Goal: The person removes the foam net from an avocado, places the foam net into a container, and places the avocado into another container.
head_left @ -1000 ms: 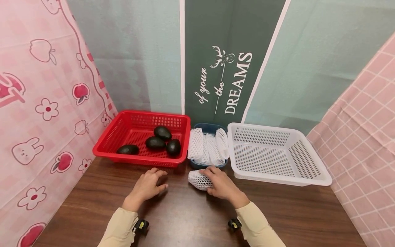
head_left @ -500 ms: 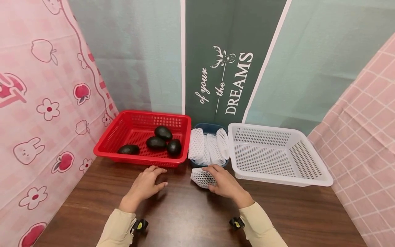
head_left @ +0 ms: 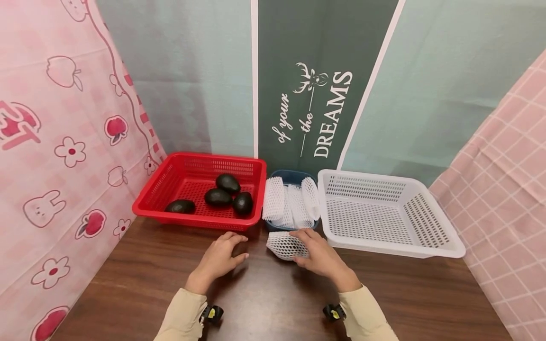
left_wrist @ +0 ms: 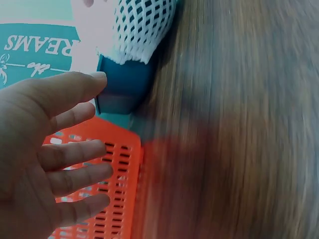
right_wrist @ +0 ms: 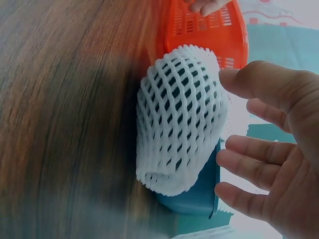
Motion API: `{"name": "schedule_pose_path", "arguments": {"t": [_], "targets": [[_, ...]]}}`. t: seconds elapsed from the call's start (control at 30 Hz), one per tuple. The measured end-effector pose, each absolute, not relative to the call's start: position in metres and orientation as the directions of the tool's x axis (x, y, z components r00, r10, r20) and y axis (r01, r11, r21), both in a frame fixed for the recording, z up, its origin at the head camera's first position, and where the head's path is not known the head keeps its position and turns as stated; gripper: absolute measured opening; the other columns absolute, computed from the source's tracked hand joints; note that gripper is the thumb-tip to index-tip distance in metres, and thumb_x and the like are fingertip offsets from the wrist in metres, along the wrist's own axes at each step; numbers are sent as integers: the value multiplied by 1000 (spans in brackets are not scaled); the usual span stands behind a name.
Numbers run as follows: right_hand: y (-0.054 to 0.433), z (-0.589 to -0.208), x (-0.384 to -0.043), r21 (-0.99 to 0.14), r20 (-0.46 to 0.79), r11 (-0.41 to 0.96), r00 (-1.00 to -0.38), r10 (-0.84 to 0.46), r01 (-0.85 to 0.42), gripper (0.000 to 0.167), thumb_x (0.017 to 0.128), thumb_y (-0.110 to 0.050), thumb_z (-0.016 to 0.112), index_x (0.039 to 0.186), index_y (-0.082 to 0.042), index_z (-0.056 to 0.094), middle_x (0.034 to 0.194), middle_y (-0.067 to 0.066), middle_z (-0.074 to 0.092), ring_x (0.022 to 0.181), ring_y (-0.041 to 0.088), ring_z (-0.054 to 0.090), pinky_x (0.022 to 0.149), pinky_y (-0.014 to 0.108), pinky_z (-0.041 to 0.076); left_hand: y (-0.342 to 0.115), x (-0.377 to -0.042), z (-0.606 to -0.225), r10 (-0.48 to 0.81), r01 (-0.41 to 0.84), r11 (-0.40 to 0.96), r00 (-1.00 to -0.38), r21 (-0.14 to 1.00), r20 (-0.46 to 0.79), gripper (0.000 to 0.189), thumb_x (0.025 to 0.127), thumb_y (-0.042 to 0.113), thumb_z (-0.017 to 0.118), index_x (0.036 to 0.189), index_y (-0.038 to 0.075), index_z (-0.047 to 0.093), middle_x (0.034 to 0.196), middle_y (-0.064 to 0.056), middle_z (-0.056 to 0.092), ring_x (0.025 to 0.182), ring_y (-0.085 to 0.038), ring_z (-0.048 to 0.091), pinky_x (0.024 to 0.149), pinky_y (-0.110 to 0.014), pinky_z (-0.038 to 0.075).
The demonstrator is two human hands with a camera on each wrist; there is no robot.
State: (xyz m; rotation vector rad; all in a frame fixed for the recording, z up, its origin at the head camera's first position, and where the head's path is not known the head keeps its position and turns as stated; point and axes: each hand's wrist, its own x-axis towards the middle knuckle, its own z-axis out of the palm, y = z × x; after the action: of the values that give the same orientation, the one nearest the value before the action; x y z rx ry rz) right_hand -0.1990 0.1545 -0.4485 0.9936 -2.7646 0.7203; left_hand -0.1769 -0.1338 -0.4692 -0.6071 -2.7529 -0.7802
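An avocado in a white foam net [head_left: 286,246] lies on the table in front of the blue bin, its dark skin showing through the mesh. My right hand [head_left: 322,255] is at its right end, fingers extended and loosely spread; in the right wrist view the thumb [right_wrist: 249,84] is close to the net [right_wrist: 179,119], but contact is unclear. To the left, my left hand [head_left: 219,260] hovers over the table with relaxed fingers and nothing in them. Several bare avocados [head_left: 218,197] lie in the red basket [head_left: 200,221]. Several foam nets [head_left: 274,199] fill the blue bin [head_left: 292,176].
At the right stands a white basket [head_left: 388,247] with nothing visible in it. The brown wooden table [head_left: 264,303] extends toward me. Printed pink cloth [head_left: 64,156] hangs at the left, checked pink cloth [head_left: 507,189] at the right, and a green curtain [head_left: 192,85] behind.
The netted avocado has shifted slightly right along with my right hand. My left hand has moved a little right. The head view has also shifted slightly.
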Motion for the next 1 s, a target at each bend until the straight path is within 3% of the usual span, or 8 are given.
{"name": "schedule_pose_path", "arguments": {"t": [0.33,0.53,0.8,1.0], "targets": [[165,-451,-198,-415,258,698,-811,-525,-583,57,72,-19,79,123,-7,57,116,7,55,108,24,52,88,41,43,-117,-189,-476,375,507,719,-859,475,349,30,75,13,75,103,7,66,98,-4,64,92,-21,59,80,-36,47],[170,-455,-194,-414,272,710,-822,-500,-569,54,73,-21,78,121,-5,58,112,8,57,102,23,54,82,41,44,-109,-196,-477,386,515,672,-857,532,341,27,77,12,73,102,5,67,98,-6,63,93,-22,60,81,-37,47],[174,-461,-193,-393,230,758,-853,-468,-521,55,72,-19,79,121,-4,58,105,7,57,78,13,48,68,32,43,-99,-203,-482,385,521,627,-854,579,351,20,78,3,69,99,3,67,95,-7,64,93,-23,60,81,-39,46],[176,-464,-193,-408,181,778,-877,-445,-479,56,72,-17,79,121,-1,56,109,11,58,95,22,54,81,39,44,-93,-207,-488,366,509,589,-860,627,355,20,80,-4,65,99,1,67,96,-8,65,92,-22,61,81,-38,47]]}}
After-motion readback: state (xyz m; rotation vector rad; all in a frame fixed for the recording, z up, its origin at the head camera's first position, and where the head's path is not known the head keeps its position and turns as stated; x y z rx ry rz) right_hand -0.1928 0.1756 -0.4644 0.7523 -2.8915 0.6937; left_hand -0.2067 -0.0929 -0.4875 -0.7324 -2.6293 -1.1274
